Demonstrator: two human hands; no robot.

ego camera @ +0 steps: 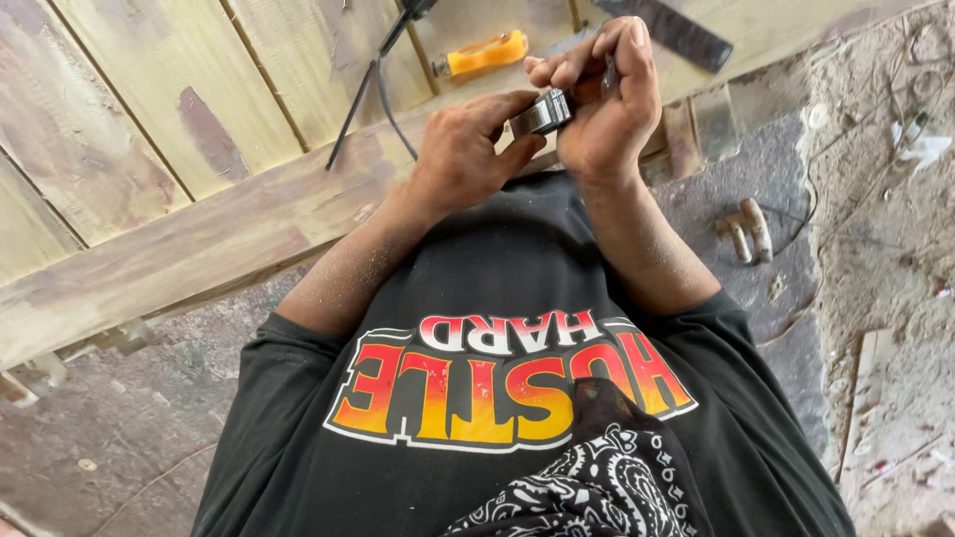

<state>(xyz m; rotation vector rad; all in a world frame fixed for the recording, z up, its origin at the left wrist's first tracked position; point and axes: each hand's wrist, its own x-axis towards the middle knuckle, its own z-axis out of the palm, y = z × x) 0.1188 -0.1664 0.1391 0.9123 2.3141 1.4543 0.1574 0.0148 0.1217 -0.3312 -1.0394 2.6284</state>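
**A:** ok what's going on w/ the hands here?

**B:** both up around 12 o'clock in the head view, close together in front of the chest. left hand [468,149] has thumb + fingers pinched on a small dark metal block [542,112], shiny edges, looks like a lil tool part. right hand [602,94] is curled shut right beside it at about 2 o'clock of the block, fingers folded over, touching the block's far end. there's smth thin and dark in the right fingers but tbh can't tell what.

**A:** and around them?

**B:** wooden panel [179,129] made of planks fills 10 to 12 o'clock, tilted across the frame. on it, an orange-handled tool [485,53] just past the hands at 12, a black cable [373,85] at 11, and a dark flat bar [676,33] at 1 o'clock. black printed t-shirt [517,298] fills the bottom, black-n-white bandana [597,487] at 6. forearms dusted w/ sawdust. dirt ground [885,249] at 3 o'clock.
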